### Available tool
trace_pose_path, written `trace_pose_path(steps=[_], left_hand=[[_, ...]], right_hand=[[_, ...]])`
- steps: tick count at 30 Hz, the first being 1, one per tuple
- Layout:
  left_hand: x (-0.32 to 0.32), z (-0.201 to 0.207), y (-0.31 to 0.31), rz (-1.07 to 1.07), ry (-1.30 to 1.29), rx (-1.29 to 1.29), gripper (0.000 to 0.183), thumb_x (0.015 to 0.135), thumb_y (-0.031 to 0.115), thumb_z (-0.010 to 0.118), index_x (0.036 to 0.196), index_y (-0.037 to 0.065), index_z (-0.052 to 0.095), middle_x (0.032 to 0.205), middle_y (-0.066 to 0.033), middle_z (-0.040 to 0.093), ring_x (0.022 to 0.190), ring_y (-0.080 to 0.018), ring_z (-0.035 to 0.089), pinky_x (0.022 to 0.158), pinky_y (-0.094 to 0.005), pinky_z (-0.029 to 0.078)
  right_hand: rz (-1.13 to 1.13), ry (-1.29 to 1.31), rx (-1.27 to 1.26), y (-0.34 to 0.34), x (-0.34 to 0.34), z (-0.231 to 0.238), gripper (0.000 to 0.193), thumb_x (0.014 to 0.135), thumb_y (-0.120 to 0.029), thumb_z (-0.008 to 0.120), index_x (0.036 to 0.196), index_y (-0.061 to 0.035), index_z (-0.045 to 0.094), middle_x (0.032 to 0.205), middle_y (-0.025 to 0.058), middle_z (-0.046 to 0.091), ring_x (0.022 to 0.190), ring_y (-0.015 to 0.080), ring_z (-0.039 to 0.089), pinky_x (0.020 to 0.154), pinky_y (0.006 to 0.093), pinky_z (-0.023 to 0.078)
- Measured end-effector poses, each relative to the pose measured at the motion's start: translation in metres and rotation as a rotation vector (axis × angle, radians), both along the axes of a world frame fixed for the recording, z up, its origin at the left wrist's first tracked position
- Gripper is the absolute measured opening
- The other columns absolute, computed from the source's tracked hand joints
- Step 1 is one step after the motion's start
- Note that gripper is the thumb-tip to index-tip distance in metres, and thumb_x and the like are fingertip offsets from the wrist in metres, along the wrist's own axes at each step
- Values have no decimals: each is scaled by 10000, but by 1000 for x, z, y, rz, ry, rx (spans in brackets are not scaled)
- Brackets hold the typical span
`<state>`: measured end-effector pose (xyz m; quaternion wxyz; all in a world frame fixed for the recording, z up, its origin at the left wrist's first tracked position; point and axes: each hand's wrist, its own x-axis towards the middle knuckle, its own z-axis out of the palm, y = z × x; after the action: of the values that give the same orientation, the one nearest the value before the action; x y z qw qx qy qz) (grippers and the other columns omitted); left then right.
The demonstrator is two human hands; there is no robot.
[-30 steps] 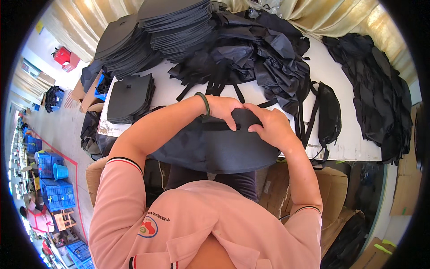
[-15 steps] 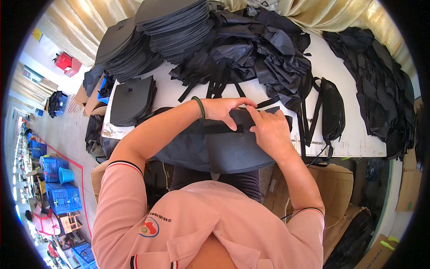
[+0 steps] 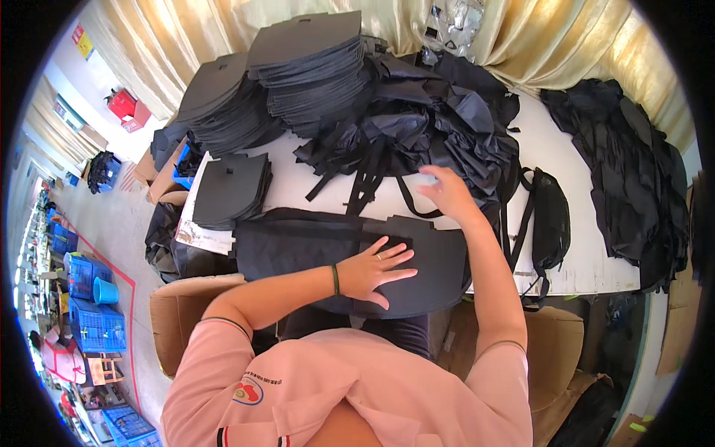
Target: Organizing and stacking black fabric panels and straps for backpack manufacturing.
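My left hand (image 3: 372,273) lies flat with spread fingers on a dark, stiff panel (image 3: 436,261) with a rounded lower edge and a tab on top. The panel rests on black fabric (image 3: 298,237) spread at the near table edge, and the join between them is partly under my hand. My right hand (image 3: 449,195) is raised beyond the panel, near a black strap (image 3: 410,200) and the heap of fabric. Its thumb and index finger are apart; a pale patch between them is too blurred to name.
Tall stacks of dark panels (image 3: 305,45) stand at the back left, with a smaller stack (image 3: 232,190) nearer. A heap of black fabric pieces (image 3: 447,112) fills the back middle. On the right lie a black pouch (image 3: 550,220) with straps and more black fabric (image 3: 633,179). Cardboard boxes (image 3: 555,350) stand below.
Both hands were together at the panel's upper edge. My left hand has come down flat onto the panel; my right hand has lifted off and moved away toward the fabric heap.
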<state>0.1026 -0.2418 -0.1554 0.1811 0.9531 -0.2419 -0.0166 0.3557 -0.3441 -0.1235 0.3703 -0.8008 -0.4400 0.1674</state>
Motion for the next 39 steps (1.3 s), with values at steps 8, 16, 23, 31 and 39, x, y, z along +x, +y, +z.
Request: trace_pose_path(steps=[8, 16, 23, 31, 39], left_hand=[[3, 16, 27, 277, -156, -558, 575, 812, 216, 744, 1316, 82, 501, 1366, -165, 496, 1281, -331, 474, 1085, -424, 361], [16, 111, 100, 688, -679, -548, 548, 712, 51, 769, 1214, 38, 549, 1176, -152, 587, 1094, -298, 587, 932, -371, 470], [11, 187, 101, 666, -372, -1119, 164, 899, 114, 683, 1002, -11, 655, 892, 11, 654, 819, -48, 559, 759, -241, 474], [-1, 207, 105, 646, -198, -1717, 296, 942, 210, 644, 1133, -16, 634, 1063, -65, 678, 934, -134, 647, 847, -285, 515], [-32, 215, 130, 136, -343, -1052, 304, 893, 105, 660, 1176, 0, 622, 1123, -157, 657, 1089, -233, 608, 973, -368, 464]], right_hand=[[-142, 540, 587, 101, -3, -6, 268, 900, -55, 604, 1152, 12, 665, 1125, 132, 685, 1047, 195, 630, 939, 282, 459], [442, -40, 715, 45, -131, 130, 184, 805, 31, 705, 971, -33, 660, 879, 59, 624, 848, 161, 611, 765, 284, 487], [211, -34, 806, 49, -107, 196, 332, 808, 26, 714, 1108, -66, 607, 791, -2, 583, 723, 67, 548, 680, 230, 478], [239, -449, 613, 39, -137, 174, 670, 739, -228, 823, 1296, -68, 486, 1133, 150, 576, 1002, 250, 590, 897, 363, 484], [-38, 69, 833, 42, -45, 148, 481, 840, 17, 653, 1295, -67, 524, 1199, 86, 590, 1053, 218, 585, 911, 338, 471]])
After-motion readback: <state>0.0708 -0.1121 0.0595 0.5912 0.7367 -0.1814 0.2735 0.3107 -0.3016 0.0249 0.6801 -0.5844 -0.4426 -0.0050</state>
